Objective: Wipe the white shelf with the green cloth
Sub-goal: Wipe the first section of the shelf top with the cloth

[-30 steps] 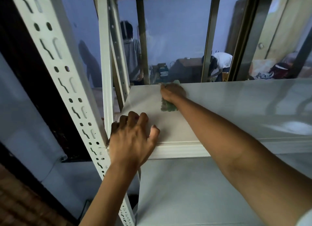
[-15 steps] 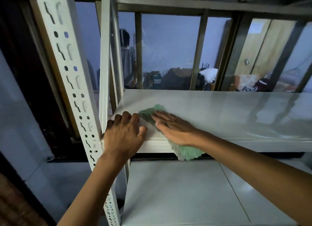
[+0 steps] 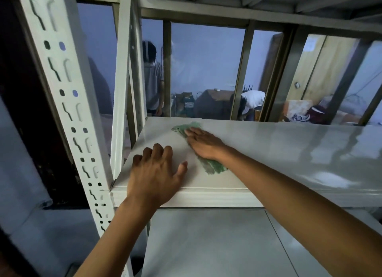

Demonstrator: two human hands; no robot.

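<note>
The right hand (image 3: 203, 145) lies flat on the green cloth (image 3: 213, 166), fingers straight and close together, pressing it onto the white shelf (image 3: 289, 152). The cloth sits on the shelf's left part, toward ten o'clock from the frame's centre; one crumpled end shows beyond the fingertips at about eleven o'clock of the hand, the other trails out beneath the wrist at five o'clock. At about eight o'clock from the cloth, the left hand (image 3: 155, 173) rests palm down on the shelf's front left corner, fingers spread and slightly bent, holding nothing; its heel seems to overlap the front lip, though motion blur makes that uncertain. Just left of it stands the perforated white upright (image 3: 68, 111). A lower shelf (image 3: 206, 245) shows beneath.
</note>
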